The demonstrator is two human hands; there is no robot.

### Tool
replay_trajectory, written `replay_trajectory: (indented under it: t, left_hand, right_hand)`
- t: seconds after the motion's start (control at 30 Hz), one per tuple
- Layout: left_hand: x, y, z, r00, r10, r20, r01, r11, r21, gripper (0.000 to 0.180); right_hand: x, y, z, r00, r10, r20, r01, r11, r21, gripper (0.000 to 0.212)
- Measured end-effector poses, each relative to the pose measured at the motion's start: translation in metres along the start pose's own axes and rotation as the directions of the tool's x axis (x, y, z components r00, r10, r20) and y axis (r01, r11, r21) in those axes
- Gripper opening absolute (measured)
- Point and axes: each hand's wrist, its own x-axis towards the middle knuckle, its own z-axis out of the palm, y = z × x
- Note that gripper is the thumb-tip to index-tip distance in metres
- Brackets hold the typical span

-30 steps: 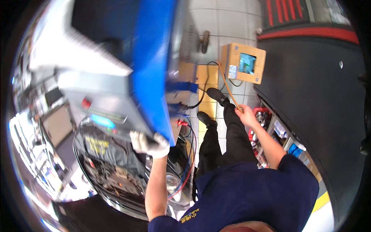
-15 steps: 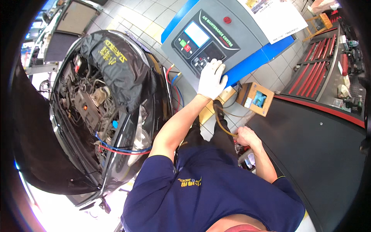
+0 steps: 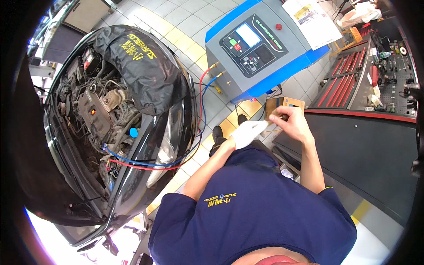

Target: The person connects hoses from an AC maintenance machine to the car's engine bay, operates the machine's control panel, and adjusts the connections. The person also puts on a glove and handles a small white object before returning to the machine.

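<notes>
My left hand (image 3: pixel 249 134), in a white glove, is in front of my body with its fingers pressed together; what they hold is hidden. Beside it, my bare right hand (image 3: pixel 293 123) is closed, thumb and fingers pinching a thin yellowish-brown hose (image 3: pixel 275 130), of which only a short stretch shows. The fingertips of both hands nearly meet. Beyond them stands a grey and blue air-conditioning service machine (image 3: pixel 269 73) with a lit screen and buttons. An open cardboard box (image 3: pixel 295 102) sits just past my right hand.
At left is a car with its bonnet up, engine (image 3: pixel 97 110) exposed and a black fender cover (image 3: pixel 145 75) draped over it. A red hose (image 3: pixel 145 168) and a blue hose (image 3: pixel 132 160) run to the machine. A dark cabinet (image 3: pixel 353 145) stands at right.
My left hand has left the machine's buttons and come back towards my body. My right hand has risen with the hose to meet it. The view has shifted, showing the machine farther off.
</notes>
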Motion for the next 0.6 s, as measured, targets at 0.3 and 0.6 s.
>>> replay_trajectory:
  t: [0.3,0.6]
  left_hand:
    - [-0.017,0.037,-0.032,0.994,-0.012,-0.110,0.003,0.997,-0.080,0.048]
    - [0.077,0.017,-0.055,0.927,0.019,-0.375,-0.125,0.957,-0.262,0.039]
  right_hand:
    - [0.038,0.014,0.064,0.991,0.029,0.131,-0.134,0.207,0.969,0.031]
    - [0.146,0.056,-0.009,0.939,0.121,-0.321,0.177,0.629,0.757,0.053]
